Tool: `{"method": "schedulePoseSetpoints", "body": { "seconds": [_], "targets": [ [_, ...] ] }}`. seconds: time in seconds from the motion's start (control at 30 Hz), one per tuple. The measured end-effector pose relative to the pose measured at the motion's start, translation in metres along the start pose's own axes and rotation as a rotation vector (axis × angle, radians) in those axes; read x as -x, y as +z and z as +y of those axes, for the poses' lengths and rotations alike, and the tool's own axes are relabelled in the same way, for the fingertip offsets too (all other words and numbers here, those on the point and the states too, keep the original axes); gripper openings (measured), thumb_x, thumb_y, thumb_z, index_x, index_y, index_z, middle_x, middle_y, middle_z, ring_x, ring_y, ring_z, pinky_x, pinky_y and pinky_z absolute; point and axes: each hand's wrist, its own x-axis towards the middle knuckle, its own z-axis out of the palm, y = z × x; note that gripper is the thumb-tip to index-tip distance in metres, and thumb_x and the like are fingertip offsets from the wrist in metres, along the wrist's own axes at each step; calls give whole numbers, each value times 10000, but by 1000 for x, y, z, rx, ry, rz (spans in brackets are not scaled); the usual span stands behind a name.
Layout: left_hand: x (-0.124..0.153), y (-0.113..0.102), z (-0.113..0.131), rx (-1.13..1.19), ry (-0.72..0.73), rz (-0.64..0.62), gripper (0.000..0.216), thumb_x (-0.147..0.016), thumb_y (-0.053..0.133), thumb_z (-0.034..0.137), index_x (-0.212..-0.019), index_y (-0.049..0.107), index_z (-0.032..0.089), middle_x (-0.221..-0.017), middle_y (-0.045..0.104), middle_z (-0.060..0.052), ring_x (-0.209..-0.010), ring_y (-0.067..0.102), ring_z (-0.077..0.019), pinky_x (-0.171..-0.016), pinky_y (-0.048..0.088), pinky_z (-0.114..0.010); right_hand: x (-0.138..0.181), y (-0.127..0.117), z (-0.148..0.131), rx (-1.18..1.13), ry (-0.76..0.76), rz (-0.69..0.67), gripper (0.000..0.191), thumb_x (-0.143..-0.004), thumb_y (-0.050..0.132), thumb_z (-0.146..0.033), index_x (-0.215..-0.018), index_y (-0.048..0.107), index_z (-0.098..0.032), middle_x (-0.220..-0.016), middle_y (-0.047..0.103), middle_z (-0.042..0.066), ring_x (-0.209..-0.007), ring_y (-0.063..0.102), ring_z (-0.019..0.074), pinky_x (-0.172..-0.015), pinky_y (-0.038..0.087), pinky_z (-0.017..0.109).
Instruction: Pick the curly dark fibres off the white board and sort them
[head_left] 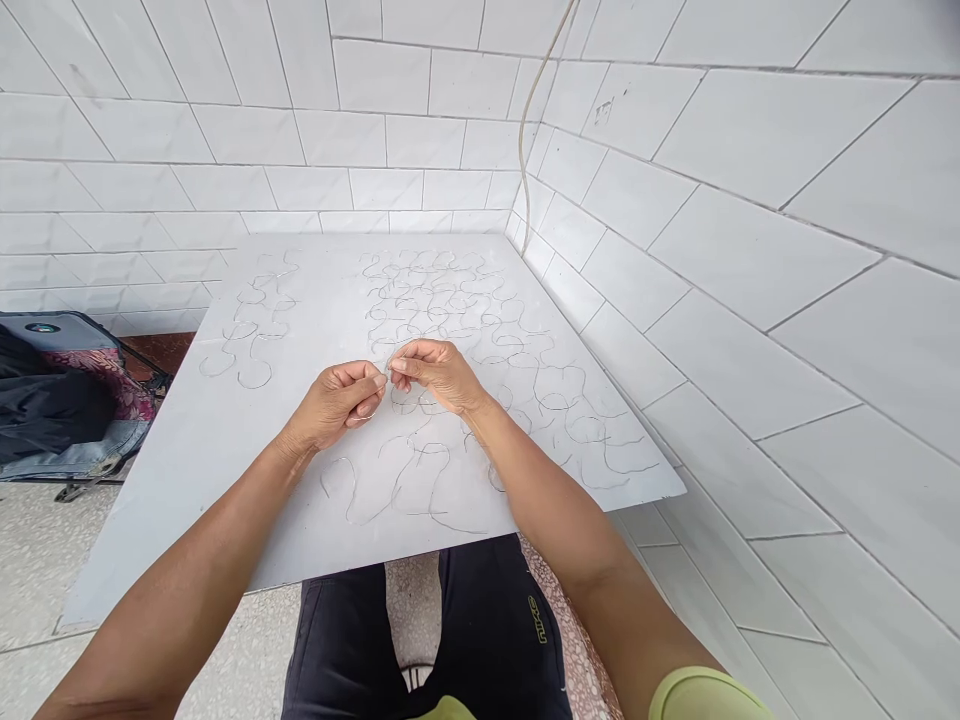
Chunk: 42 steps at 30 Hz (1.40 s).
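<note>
Both my hands are raised over the middle of the grey-white tabletop (172, 480), fingertips almost meeting. My left hand (337, 402) pinches a thin wire between thumb and forefinger, and a bit of it shows below the curled fingers. Just to its right, my right hand (436, 374) is closed in a pinch at the same spot, apparently on the same thin wire; the fingertips hide most of it. Many thin, bent wire pieces (431, 513) lie loose around and beneath the hands, mostly S-shaped or curved. A smaller group of curved wires (255, 387) lies at the left.
White tiled walls (750, 280) border the table at the back and right. A pale cable (523, 150) hangs down the corner. At left stands a folding chair (75, 330) with dark cloth (52, 400) on it. My legs (495, 620) are under the table's front edge.
</note>
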Motion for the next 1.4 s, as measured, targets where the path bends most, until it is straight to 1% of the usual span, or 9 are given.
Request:
{"method": "schedulePoseSetpoints", "body": {
  "seconds": [0.2,0.4,0.6,0.77,0.87,0.97,1.07,1.17,1.4],
  "targets": [
    [0,-2,2,56,-14,38,272,-859,760,355,-725,602,178,-525,417,57,-428,280,-48,-407,205,-194,-2,0,1,-18,-21,111,334,-808,866,-486,-882,733,-189,-822,719,23,-723,647,142,-646,532,280],
    [0,-2,1,91,-22,42,268,-850,758,326,-712,581,179,-531,400,61,-440,266,-48,-409,194,-192,-3,1,0,73,-89,202,316,-816,860,-477,-880,753,-187,-815,734,31,-710,658,145,-643,534,281],
    [0,3,1,85,-25,67,293,-871,739,322,-712,532,189,-553,379,67,-461,247,-51,-425,182,-195,-2,8,4,258,-104,323,314,-861,793,-520,-861,764,-208,-816,749,32,-721,667,157,-658,540,285],
    [-1,6,0,104,-26,69,305,-888,751,354,-730,555,182,-569,371,69,-473,239,-49,-431,179,-191,-1,14,13,481,-242,424,259,-945,698,-473,-838,760,-246,-815,739,21,-747,673,176,-733,548,322],
    [-1,9,-2,104,-22,71,317,-901,756,373,-736,568,178,-573,370,68,-480,246,-50,-434,187,-192,-2,15,19,591,-323,440,246,-985,649,-440,-861,760,-259,-836,738,30,-774,671,188,-769,534,340],
    [-1,11,-2,104,-20,64,325,-905,759,376,-734,566,177,-576,372,67,-483,250,-50,-436,191,-191,-2,14,22,639,-345,432,249,-997,630,-438,-879,757,-260,-874,742,41,-795,666,193,-787,530,348],
    [-1,12,-2,107,-21,63,334,-900,766,377,-727,562,177,-573,368,68,-482,249,-50,-435,187,-191,-2,14,21,595,-308,388,264,-998,626,-468,-913,754,-254,-900,751,42,-824,693,192,-792,546,340],
    [-2,10,-2,123,-4,86,331,-895,773,369,-724,567,174,-570,374,65,-487,251,-53,-436,180,-192,-1,13,18,514,-268,369,285,-997,629,-499,-966,762,-249,-915,760,38,-811,716,183,-750,558,318],
    [-2,6,-2,77,14,94,336,-914,756,364,-722,556,174,-569,400,59,-483,258,-52,-450,180,-203,3,17,11,522,-303,393,334,-1002,621,-531,-952,773,-238,-930,774,49,-797,714,177,-713,561,310]
  ]
}}
